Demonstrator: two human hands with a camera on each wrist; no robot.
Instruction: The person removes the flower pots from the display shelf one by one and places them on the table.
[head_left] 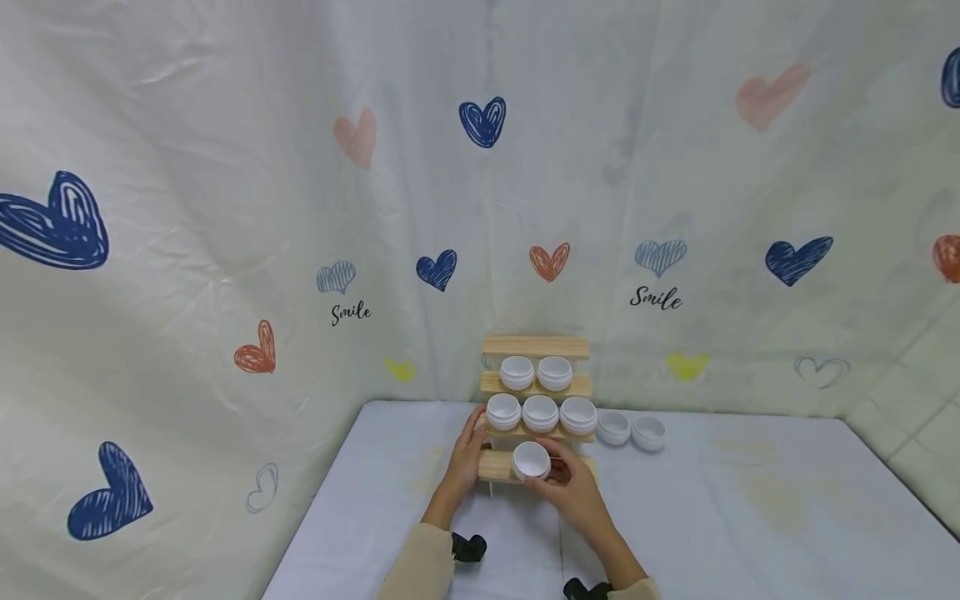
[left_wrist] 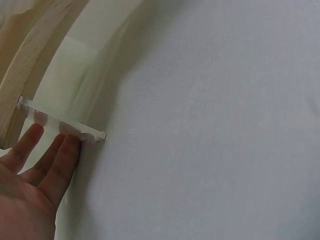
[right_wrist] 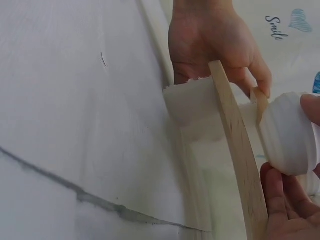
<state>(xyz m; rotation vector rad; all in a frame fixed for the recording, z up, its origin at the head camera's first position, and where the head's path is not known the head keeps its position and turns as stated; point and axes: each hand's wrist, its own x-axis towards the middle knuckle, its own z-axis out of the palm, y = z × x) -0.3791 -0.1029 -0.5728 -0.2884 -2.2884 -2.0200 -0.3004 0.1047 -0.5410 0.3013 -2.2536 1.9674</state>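
A tiered rack with light wooden shelves [head_left: 536, 347] stands at the back of the table. My left hand [head_left: 463, 462] holds its left side, near the lower two shelves. The left wrist view shows those fingers against a white side support [left_wrist: 62, 120]. Between thumb and fingers, my right hand [head_left: 576, 498] grips a small white cup [head_left: 532, 461] at the bottom shelf, its mouth facing up. Whether its base touches the wood is unclear. Three white cups [head_left: 540, 413] sit one tier higher, and two more cups [head_left: 555, 372] on the tier above that.
Right of the rack, two white cups [head_left: 648, 432] stand on the white-covered table [head_left: 705, 517]. A curtain printed with hearts [head_left: 480, 208] hangs close behind the rack. Dark wrist straps [head_left: 469, 547] show near both sleeves.
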